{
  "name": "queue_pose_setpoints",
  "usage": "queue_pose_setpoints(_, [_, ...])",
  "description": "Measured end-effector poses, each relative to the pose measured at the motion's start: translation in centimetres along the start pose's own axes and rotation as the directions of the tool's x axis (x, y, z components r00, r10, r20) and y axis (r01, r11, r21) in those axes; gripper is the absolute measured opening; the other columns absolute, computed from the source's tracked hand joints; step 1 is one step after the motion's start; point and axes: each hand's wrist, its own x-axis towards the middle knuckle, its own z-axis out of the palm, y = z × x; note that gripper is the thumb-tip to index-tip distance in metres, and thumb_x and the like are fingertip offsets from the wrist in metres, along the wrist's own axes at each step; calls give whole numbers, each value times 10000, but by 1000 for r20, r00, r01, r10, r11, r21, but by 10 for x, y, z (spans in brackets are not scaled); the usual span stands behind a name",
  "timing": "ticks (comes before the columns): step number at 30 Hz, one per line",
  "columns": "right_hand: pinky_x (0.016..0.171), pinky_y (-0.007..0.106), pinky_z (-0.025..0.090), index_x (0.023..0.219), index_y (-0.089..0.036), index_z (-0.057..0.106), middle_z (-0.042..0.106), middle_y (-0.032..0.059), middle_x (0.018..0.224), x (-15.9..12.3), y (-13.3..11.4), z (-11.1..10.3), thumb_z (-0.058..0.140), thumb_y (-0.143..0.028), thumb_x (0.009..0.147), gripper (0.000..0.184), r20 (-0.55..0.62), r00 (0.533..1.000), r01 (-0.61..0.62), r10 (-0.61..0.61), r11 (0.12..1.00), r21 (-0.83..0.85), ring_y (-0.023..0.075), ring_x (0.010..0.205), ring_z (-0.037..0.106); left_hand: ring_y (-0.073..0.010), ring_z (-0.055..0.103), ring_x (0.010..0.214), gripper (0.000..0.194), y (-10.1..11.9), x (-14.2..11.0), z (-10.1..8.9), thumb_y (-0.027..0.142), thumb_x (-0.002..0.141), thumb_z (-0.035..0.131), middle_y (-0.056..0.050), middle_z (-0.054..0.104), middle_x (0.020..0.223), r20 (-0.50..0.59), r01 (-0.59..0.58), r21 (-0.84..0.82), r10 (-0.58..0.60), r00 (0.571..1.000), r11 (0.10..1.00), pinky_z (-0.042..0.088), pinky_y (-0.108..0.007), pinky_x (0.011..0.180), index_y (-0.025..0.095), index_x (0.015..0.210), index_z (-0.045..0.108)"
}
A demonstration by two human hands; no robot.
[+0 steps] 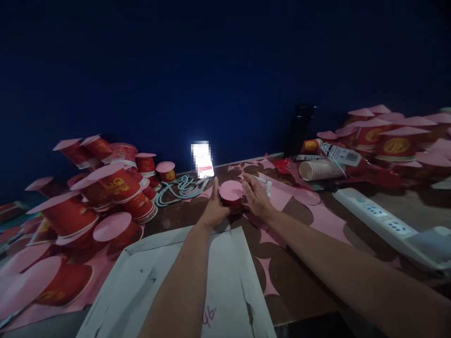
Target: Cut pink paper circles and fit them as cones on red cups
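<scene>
A red paper cup with a flat pink paper disc on top stands between my two hands on the brown table. My left hand is curled around the cup's left side, thumb pointing up beside the disc. At the right edge of the disc is my right hand, its fingers stretched forward and slightly apart. It touches or nearly touches the disc; the exact contact cannot be made out. Just behind the right hand lies a white pen-like tube.
Red cups with pink discs are piled at left and right. A lit phone leans at the back near a coiled cable. Around are nested cups, cut pink sheets, a power strip and a white board.
</scene>
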Motion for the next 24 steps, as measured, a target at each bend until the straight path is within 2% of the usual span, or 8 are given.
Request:
queue_pose_setpoints(3, [1019, 423, 400, 1306, -167, 479, 578, 135, 1240, 0, -1, 0, 367, -517, 944, 517, 0, 1000, -2, 2, 1000, -12, 234, 1150, 537, -268, 500, 1240, 1149, -2, 2, 0, 203, 584, 804, -164, 450, 1415, -22, 32, 24, -32, 999, 999, 432, -412, 1012, 216, 1502, 115])
queue_pose_setpoints(6, [1016, 436, 398, 1305, -171, 485, 565, 140, 1265, -1, 0, 0, 364, -521, 943, 518, 7, 1000, -6, 6, 1000, -27, 243, 1162, 530, -289, 497, 1241, 1105, -5, 5, -2, 236, 594, 797, -179, 423, 1429, -148, 90, 109, -73, 986, 990, 427, -434, 1011, 213, 1492, 154])
queue_pose_setpoints(10, [1007, 450, 403, 1312, -178, 484, 561, 138, 1277, -1, 2, 1, 379, -516, 939, 515, 10, 1000, -26, 26, 1000, -17, 247, 1158, 532, -305, 482, 1252, 1022, -14, 10, -6, 329, 620, 789, -180, 452, 1392, -333, 120, 154, -62, 941, 981, 415, -450, 1011, 223, 1464, 223])
queue_pose_setpoints(15, [995, 432, 417, 1286, -181, 503, 577, 126, 1251, -1, -1, 2, 383, -504, 939, 489, 36, 999, -40, 41, 999, -13, 233, 1128, 549, -327, 430, 1291, 974, -23, 15, -13, 392, 620, 785, -193, 407, 1422, -489, 155, 222, -28, 872, 962, 386, -469, 1029, 210, 1430, 276])
queue_pose_setpoints(18, [989, 428, 418, 1261, -152, 522, 591, 135, 1218, -1, -3, 1, 382, -504, 938, 498, 50, 998, -44, 45, 998, -33, 240, 1121, 549, -333, 394, 1314, 924, -21, 15, -17, 392, 629, 770, -196, 422, 1410, -550, 187, 293, 5, 835, 938, 349, -477, 1055, 185, 1403, 310])
queue_pose_setpoints(24, [908, 415, 461, 1255, -172, 531, 623, 114, 1136, -1, -2, 1, 369, -522, 938, 499, 68, 996, -54, 59, 996, -70, 236, 1038, 582, -342, 469, 1216, 729, -12, 13, -20, 449, 631, 750, -193, 555, 1217, -603, 333, 319, -81, 793, 888, 393, -491, 976, 156, 1230, 454])
